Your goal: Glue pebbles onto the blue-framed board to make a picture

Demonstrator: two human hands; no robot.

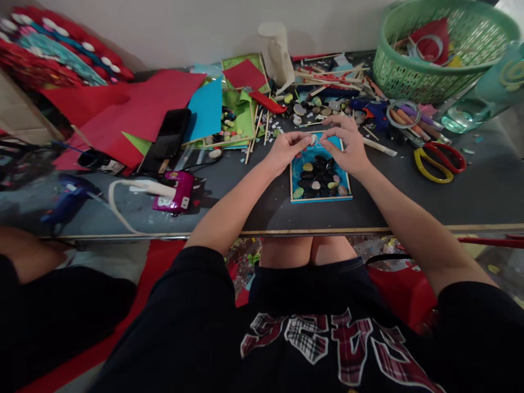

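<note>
The left hand (291, 148) pinches a small pale piece (314, 140) between thumb and forefinger; the right hand (347, 146) curves its fingers beside it, their hold unclear. Beneath both lies the blue board (322, 200), bearing stones (306, 184).

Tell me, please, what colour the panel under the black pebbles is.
The panel is blue, best seen in the head view.

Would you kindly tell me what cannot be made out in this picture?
All in the head view:
Small pale piece at the left hand: too small and partly covered by that hand to identify.
Far corners of the blue panel: hidden by the left hand and the right hand.
Lower contents of the green basket: hidden by its wall.
Bottle: partly cut off by the right edge.
</note>
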